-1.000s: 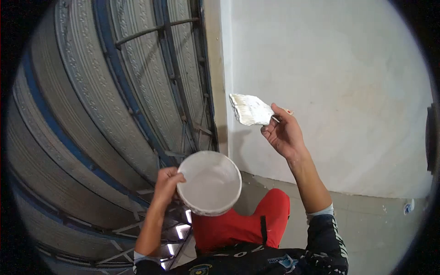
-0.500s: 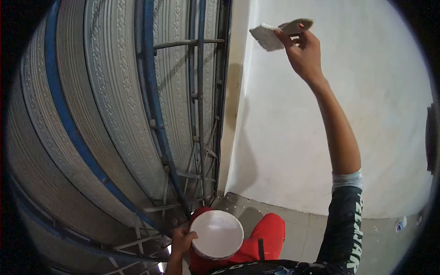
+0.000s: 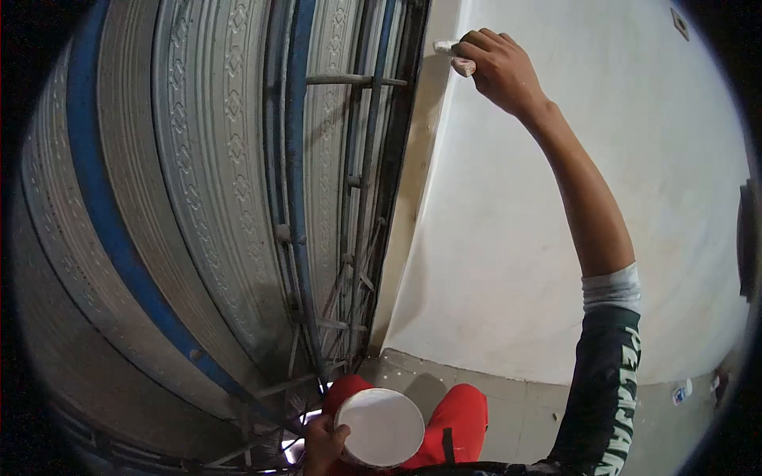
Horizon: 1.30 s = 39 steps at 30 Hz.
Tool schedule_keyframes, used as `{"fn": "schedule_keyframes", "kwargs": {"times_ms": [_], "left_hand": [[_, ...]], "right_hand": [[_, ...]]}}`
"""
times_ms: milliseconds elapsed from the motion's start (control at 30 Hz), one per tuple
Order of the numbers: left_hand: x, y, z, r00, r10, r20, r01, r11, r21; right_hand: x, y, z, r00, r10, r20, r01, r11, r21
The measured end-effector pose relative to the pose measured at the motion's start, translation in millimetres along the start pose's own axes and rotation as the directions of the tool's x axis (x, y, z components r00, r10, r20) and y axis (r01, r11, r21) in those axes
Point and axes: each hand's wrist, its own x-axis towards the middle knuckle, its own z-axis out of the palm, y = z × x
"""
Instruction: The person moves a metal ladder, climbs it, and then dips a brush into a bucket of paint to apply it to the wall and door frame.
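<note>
High up by the white wall (image 3: 571, 174), my right hand (image 3: 502, 73) is closed around a paintbrush (image 3: 463, 67). Its handle end pokes out below my fingers, and a pale whitish part shows at their left, near the wall's left edge; the rest is hidden by the hand. At the bottom, my left hand (image 3: 324, 441) grips the rim of a round white bucket (image 3: 381, 428), thumb over the edge. White paint lies inside it. The bucket is in front of my red trousers (image 3: 460, 420).
A corrugated metal shutter (image 3: 214, 159) with blue bars (image 3: 298, 159) and folding lattice struts fills the left side. A cream strip (image 3: 417, 190) edges the wall. Grey floor tiles (image 3: 508, 397) carry white spots, and a small white-and-blue item (image 3: 683, 391) lies at right.
My right hand has turned over and shifted slightly left with the paintbrush, whose bristles are now mostly hidden. The bucket and my left hand appear slightly lower as the view moved.
</note>
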Motion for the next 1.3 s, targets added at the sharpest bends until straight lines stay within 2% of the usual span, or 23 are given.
{"fn": "schedule_keyframes", "kwargs": {"times_ms": [33, 100, 200, 267, 433, 500, 600, 667, 700, 733, 800, 833, 900, 933, 1000, 1133, 1200, 1267, 1300], "left_hand": [[1, 0, -3, 1.0, 0.002, 0.005, -0.002, 1.0, -0.003], [5, 1, -9, 0.989, -0.132, 0.07, 0.124, 0.987, 0.104], [9, -29, -11, 0.998, -0.063, 0.003, 0.063, 0.997, 0.048], [6, -32, -15, 0.996, -0.09, 0.002, 0.089, 0.996, 0.008], [7, -41, -21, 0.993, -0.107, 0.05, 0.11, 0.992, -0.064], [1, -56, -12, 0.996, 0.084, 0.013, -0.082, 0.992, -0.094], [3, -69, -10, 0.999, 0.026, 0.022, -0.023, 0.995, -0.099], [1, -43, -15, 0.998, 0.013, 0.058, -0.004, 0.989, -0.149], [-1, -35, -16, 0.995, 0.0, 0.097, 0.019, 0.981, -0.195], [1, -39, -14, 0.995, -0.002, 0.098, 0.022, 0.98, -0.196], [8, -43, -12, 0.987, -0.159, 0.037, 0.163, 0.959, -0.23], [8, -40, -14, 0.985, -0.166, 0.037, 0.17, 0.958, -0.232], [10, -32, -17, 0.991, -0.131, 0.041, 0.132, 0.991, -0.014], [8, -32, -16, 0.99, -0.131, 0.043, 0.132, 0.991, -0.01], [8, -34, -16, 0.988, -0.152, -0.018, 0.152, 0.988, -0.009], [9, -26, -17, 0.993, -0.117, 0.02, 0.116, 0.993, 0.037], [8, -23, -16, 0.994, -0.103, 0.033, 0.101, 0.994, 0.053], [11, -29, -14, 0.99, -0.125, 0.065, 0.122, 0.991, 0.047], [12, -31, -13, 0.985, -0.148, 0.095, 0.144, 0.989, 0.042]], "right_hand": [[2, 3, 1, 1.0, -0.021, 0.01, 0.021, 0.999, -0.035], [7, 12, 2, 0.999, -0.045, -0.021, 0.044, 0.997, -0.065], [18, 22, 5, 0.995, -0.082, -0.059, 0.076, 0.991, -0.108], [24, 25, 8, 0.993, -0.099, -0.061, 0.091, 0.988, -0.122], [1, 11, 23, 0.991, -0.076, 0.114, 0.091, 0.987, -0.131], [-16, -8, 22, 0.986, -0.07, 0.154, 0.076, 0.997, -0.033], [-16, -19, 3, 0.969, -0.079, 0.233, 0.065, 0.996, 0.068], [-4, -3, 1, 0.993, -0.055, 0.102, 0.053, 0.998, 0.023], [9, 3, -1, 0.997, -0.068, -0.025, 0.068, 0.998, -0.019], [21, 12, -3, 0.995, -0.073, -0.06, 0.072, 0.997, -0.026], [39, 25, -1, 0.994, -0.092, -0.062, 0.083, 0.988, -0.132], [39, 28, 4, 0.994, -0.093, -0.06, 0.085, 0.988, -0.126], [34, 31, 14, 0.997, -0.078, 0.014, 0.079, 0.992, -0.097], [24, 29, 22, 0.991, -0.134, -0.024, 0.13, 0.985, -0.115], [-8, 9, 29, 0.987, -0.121, 0.104, 0.123, 0.992, -0.019], [-69, -65, 20, 0.935, -0.209, 0.286, 0.127, 0.951, 0.281], [-74, -82, 6, 0.896, -0.217, 0.388, 0.079, 0.937, 0.341], [-62, -73, 1, 0.952, -0.159, 0.262, 0.07, 0.945, 0.32], [-50, -59, -2, 0.971, -0.127, 0.203, 0.074, 0.965, 0.25]]}}
